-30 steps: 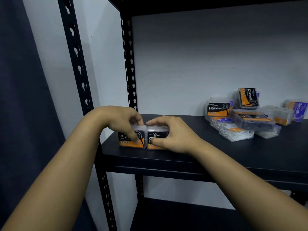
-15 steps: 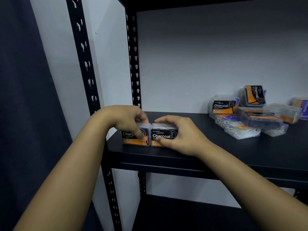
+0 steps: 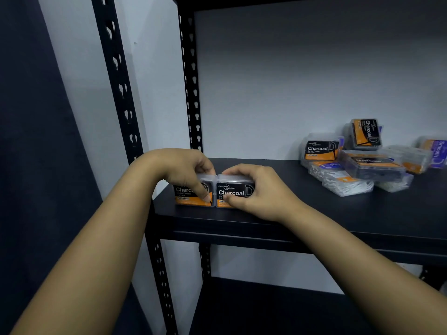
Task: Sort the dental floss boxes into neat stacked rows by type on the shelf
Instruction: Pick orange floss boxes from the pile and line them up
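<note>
Backdrop: pale grey wall (image 3: pixel 302 76) behind a black metal rack, with a dark panel (image 3: pixel 31 141) filling the 9 o'clock side of the view.
Rack: black perforated uprights (image 3: pixel 191 88) carry a matt black shelf board (image 3: pixel 314 213); a lower black board (image 3: pixel 266 310) shows at 6 o'clock.
Left box: clear plastic dental floss box with a black and orange "Charcoal" label (image 3: pixel 191 195), standing upright at the front left corner of the shelf board.
Right box: second clear box with the same black and orange "Charcoal" label (image 3: pixel 232 192), upright, its side touching the first, label faces in one line.
Left hand: the left hand (image 3: pixel 183 168) comes over the top of the left box, fingers curled behind it and thumb pressed down the label, so it grips that box.
Right hand: the right hand (image 3: pixel 261 189) wraps the right box, fingers curled over the lid and thumb on the lower label, gripping it.
Loose pile: at 3 o'clock, well apart from the pair, lies an unsorted heap of floss boxes (image 3: pixel 362 163).
Pile detail: one "Charcoal" box (image 3: pixel 319 148) stands upright, another (image 3: pixel 366 132) stands on end, tilted, and a purple-labelled box (image 3: pixel 435 151) sits at the right edge.
Pile base: clear boxes of white flossers (image 3: pixel 343 182) lie flat under a dark-lidded box (image 3: pixel 370 163).
</note>
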{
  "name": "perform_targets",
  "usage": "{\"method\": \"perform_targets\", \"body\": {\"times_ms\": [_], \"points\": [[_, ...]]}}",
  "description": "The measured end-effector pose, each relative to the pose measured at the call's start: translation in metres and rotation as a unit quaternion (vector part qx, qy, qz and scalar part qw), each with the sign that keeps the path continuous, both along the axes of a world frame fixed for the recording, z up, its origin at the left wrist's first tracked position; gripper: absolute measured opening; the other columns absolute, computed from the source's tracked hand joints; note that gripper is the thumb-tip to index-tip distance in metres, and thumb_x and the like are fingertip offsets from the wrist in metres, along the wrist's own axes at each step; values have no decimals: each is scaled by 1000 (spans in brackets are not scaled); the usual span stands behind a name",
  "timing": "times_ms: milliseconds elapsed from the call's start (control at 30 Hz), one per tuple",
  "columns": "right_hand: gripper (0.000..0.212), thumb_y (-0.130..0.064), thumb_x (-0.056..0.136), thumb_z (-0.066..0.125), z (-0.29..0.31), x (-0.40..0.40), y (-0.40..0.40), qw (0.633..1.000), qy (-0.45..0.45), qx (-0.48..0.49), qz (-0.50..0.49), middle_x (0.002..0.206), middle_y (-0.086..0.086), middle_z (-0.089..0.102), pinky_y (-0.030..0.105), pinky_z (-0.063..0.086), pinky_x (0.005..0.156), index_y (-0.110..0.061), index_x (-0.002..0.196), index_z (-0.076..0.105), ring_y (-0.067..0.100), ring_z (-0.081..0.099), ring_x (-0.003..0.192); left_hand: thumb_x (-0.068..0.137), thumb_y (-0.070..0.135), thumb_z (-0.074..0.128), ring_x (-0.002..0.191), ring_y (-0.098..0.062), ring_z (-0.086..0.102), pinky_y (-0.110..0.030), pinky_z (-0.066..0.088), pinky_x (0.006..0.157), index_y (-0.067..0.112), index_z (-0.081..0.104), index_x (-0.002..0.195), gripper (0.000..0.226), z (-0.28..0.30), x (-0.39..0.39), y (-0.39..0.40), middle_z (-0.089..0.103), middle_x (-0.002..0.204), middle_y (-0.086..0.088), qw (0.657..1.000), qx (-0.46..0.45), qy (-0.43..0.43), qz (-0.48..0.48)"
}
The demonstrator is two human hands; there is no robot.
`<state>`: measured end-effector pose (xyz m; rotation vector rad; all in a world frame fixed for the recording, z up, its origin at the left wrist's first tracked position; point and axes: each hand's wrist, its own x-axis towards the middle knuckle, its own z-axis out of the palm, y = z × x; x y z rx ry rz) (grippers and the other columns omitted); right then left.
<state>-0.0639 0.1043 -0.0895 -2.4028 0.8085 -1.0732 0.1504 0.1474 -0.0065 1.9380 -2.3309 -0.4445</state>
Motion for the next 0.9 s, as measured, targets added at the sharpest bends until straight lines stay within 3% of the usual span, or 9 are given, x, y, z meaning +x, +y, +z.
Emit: {"method": "perform_targets", "body": {"times_ms": [167,333,500,667,767,900], "points": [[45,-30,76,84,0,0,1,1000,-1,0,4,102,-16,74,22,56,85,-28,118,70,-1,70,92,70,38,90,89,-12,71,-30,54,85,31,73,100,35,1,-3,-1,76,91,13,999,-24,34,-14],[53,-29,74,85,0,-2,2,1000,-8,-5,9,94,-13,68,20,53,75,-30,120,59,4,67,80,70,39,90,92,-12,70,-32,53,88,31,73,101,36,2,-4,0,75,94,10,999,-31,35,-18],[56,-30,75,84,0,-2,1,1000,-10,3,18,95,-12,69,23,55,78,-32,124,57,4,68,82,68,38,91,94,-17,70,-39,54,92,32,72,101,39,3,-5,0,75,96,7,999,-29,35,-18],[54,-52,82,76,5,-12,1,999,-37,15,22,105,-13,70,21,52,87,-36,129,57,2,67,98,69,34,92,92,-10,69,-35,55,93,34,72,107,43,11,-9,5,74,95,13,996,-15,74,-37],[49,-58,85,69,13,-28,-4,998,-56,20,5,106,-10,71,26,53,87,-36,128,60,7,68,97,75,35,88,103,-5,70,-30,53,97,30,71,112,41,23,-14,9,74,110,13,989,-56,127,-47],[36,-49,89,72,39,-60,-9,998,24,2,-57,97,-8,71,25,52,78,-28,118,67,8,67,85,79,35,85,92,-10,72,-35,56,91,30,72,104,29,28,-39,-5,76,101,10,980,-135,143,-43]]}}
